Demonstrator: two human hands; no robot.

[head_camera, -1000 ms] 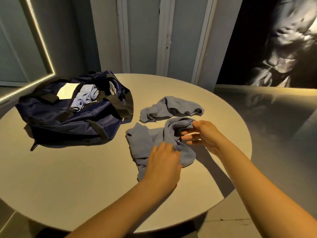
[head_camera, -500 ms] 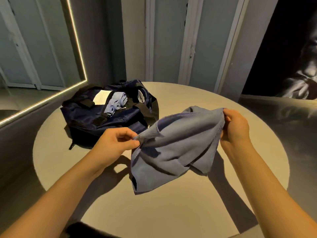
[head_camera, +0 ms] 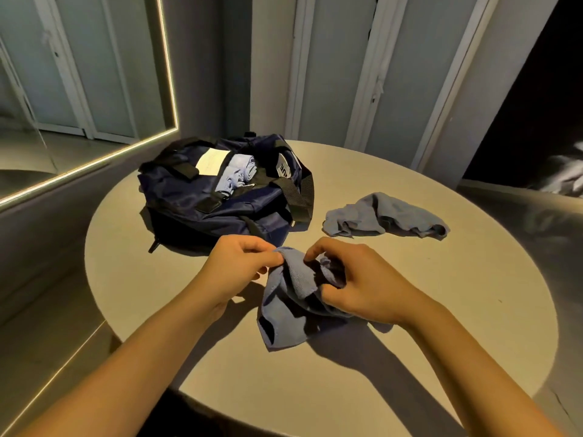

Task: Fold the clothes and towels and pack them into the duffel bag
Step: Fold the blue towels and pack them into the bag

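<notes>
A blue-grey towel [head_camera: 285, 313] hangs bunched between both hands above the round table [head_camera: 441, 310], its lower end touching the tabletop. My left hand [head_camera: 239, 269] pinches its upper edge. My right hand [head_camera: 356, 285] grips the gathered cloth just to the right. A navy duffel bag [head_camera: 202, 203] lies open at the table's far left, with folded light-blue cloth [head_camera: 235, 173] and a white card [head_camera: 211, 162] inside. A second crumpled blue-grey towel [head_camera: 385, 216] lies on the table to the right of the bag.
A mirror with a lit frame [head_camera: 94, 165] fills the left wall. Pale panelled doors [head_camera: 347, 74] stand behind the table. The table's near edge is close to my forearms, with floor beyond it on both sides.
The towel was picked up from the table and held spread wide between my hands; now both hands have come together and the cloth is bunched and lower.
</notes>
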